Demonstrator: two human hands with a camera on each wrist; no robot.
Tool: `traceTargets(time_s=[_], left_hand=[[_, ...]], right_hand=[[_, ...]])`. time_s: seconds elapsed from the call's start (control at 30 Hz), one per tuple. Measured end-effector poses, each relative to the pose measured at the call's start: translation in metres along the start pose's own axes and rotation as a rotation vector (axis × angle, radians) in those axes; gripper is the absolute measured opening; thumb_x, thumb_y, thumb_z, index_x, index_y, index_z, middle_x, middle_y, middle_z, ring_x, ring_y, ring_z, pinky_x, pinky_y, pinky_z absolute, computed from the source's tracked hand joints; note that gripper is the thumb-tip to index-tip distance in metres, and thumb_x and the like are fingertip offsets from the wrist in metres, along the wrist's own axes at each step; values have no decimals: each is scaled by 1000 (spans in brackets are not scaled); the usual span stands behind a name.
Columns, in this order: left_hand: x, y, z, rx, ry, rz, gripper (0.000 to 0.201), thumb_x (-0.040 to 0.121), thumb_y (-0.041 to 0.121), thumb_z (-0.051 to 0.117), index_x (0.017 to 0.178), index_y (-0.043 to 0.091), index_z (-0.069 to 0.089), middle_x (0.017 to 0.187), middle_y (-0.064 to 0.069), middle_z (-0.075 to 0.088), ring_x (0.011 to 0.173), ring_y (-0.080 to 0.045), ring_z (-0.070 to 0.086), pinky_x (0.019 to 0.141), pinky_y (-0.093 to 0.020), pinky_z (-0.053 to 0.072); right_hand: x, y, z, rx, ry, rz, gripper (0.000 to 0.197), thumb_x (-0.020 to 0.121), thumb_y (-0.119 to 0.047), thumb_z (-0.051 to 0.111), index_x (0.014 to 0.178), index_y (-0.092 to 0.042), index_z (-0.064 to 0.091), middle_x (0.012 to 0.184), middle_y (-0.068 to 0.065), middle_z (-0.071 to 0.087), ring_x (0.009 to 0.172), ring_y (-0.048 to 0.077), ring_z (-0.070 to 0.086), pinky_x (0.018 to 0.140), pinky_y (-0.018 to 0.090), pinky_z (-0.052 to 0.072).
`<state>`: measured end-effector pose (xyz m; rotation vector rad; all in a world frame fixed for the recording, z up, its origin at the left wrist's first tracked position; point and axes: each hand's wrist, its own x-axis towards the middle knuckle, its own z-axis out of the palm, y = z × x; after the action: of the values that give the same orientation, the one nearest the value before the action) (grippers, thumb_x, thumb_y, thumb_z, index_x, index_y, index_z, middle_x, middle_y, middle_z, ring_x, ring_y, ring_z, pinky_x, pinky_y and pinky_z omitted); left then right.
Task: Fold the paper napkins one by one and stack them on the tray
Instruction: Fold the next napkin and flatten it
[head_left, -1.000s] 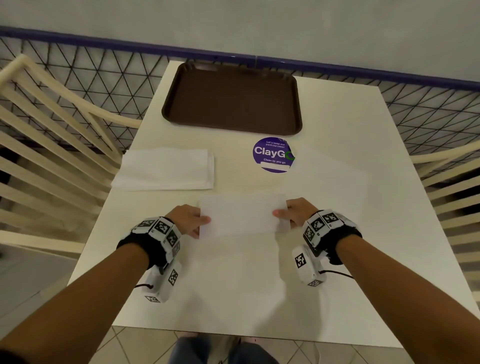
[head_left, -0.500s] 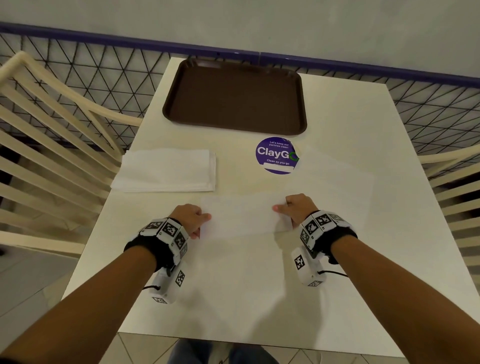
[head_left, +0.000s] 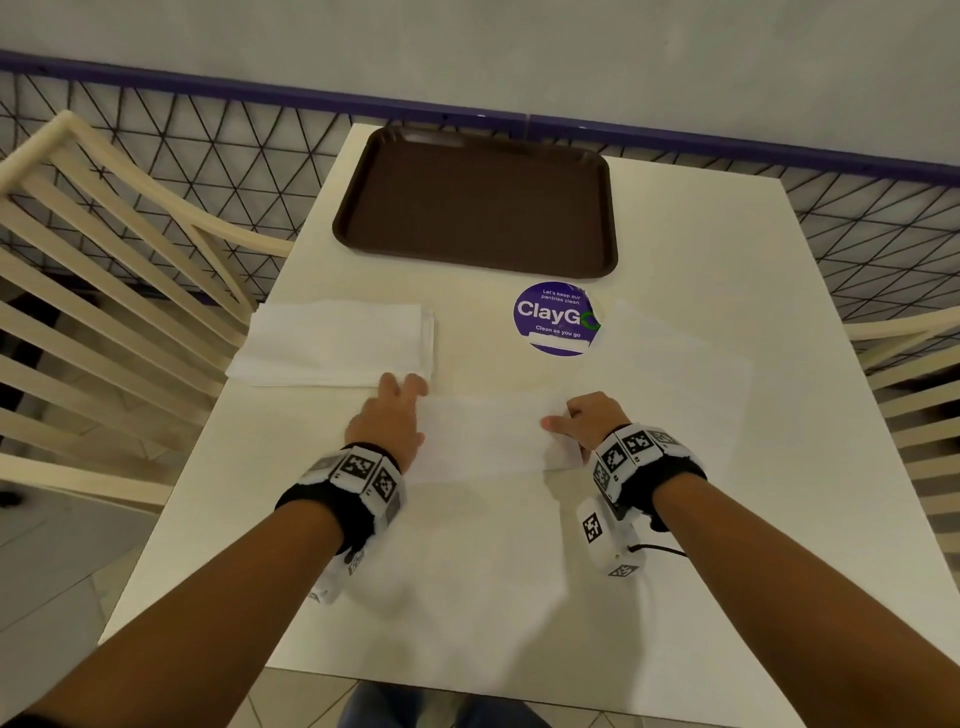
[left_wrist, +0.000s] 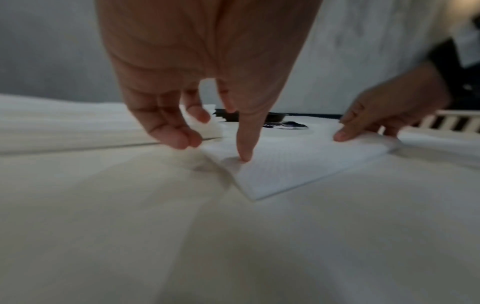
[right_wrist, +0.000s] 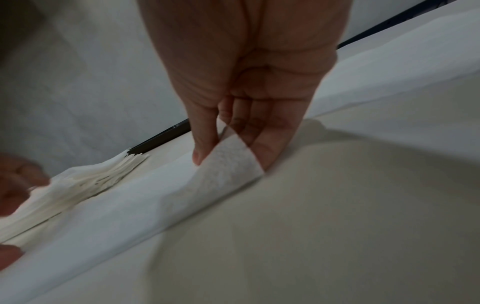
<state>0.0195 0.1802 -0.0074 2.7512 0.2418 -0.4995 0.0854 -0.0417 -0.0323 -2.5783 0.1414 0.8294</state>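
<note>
The right hand (head_left: 592, 421) pinches the right end of the napkin (head_left: 483, 439) between thumb and fingers; in the right wrist view this end (right_wrist: 233, 164) curls up off the table, with the thumb (right_wrist: 205, 139) on one side and the fingers on the other. The left hand (head_left: 387, 421) grips nothing: its fingers are spread and relaxed, and in the left wrist view only the thumb tip (left_wrist: 244, 152) presses down on the left end of the napkin (left_wrist: 298, 162), while the other fingers (left_wrist: 171, 131) hang loosely just above the table. The napkin is a folded strip and lies flat between the two hands, in the near middle of the table (head_left: 467, 597). Just beyond the left hand, at about 11 o'clock from the napkin, a stack (head_left: 337, 345) of white napkins lies near the left edge of the table; the left fingertips are very near its front edge, but I cannot tell if they touch it. At 1 o'clock from the napkin there is a round purple sticker (head_left: 556, 319), and at 2 o'clock, on the right side of the table, one more thin white sheet (head_left: 675, 374) lies flat. The brown tray (head_left: 478, 202) stands at 12 o'clock, at the far edge of the table, and nothing lies in it. Cream chairs (head_left: 104, 291) stand on both sides of the table.
</note>
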Motion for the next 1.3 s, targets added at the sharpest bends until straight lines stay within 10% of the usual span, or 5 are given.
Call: traceTargets(time_s=[0.33,0.47,0.63,0.83,1.3], left_hand=[[-13,27,21,306,-106,161,53,95,47,36,138,16,32,142,2,28,127,-21,33,88,-32,45],[-15,28,26,282,-81,114,59,93,53,37,139,19,29,143,3,25,128,-22,30,89,-33,45],[-17,28,29,302,-51,109,60,92,55,36,140,19,27,144,4,24,128,-21,30,86,-32,46],[-17,29,30,334,-10,130,61,93,55,35,140,18,27,144,1,24,126,-22,32,86,-32,47],[-24,31,36,350,31,151,54,95,47,35,138,14,30,142,-3,27,126,-23,34,91,-32,43]], right_hand=[[-3,-1,-2,4,14,-4,47,86,-36,61,57,-11,33,59,5,40,53,15,39,51,22,28],[-22,-3,-1,112,99,-106,51,89,-33,59,130,-8,41,105,10,56,104,29,54,84,32,42],[-73,-3,33,-386,333,-507,54,98,-34,30,145,-8,29,148,13,33,132,27,40,106,34,35],[-94,-2,79,-519,-29,-623,96,75,-46,-32,149,-4,14,158,10,7,147,23,8,120,36,5],[-92,26,41,-431,-67,-357,48,103,-19,18,150,-11,14,159,3,5,147,14,8,120,30,5]])
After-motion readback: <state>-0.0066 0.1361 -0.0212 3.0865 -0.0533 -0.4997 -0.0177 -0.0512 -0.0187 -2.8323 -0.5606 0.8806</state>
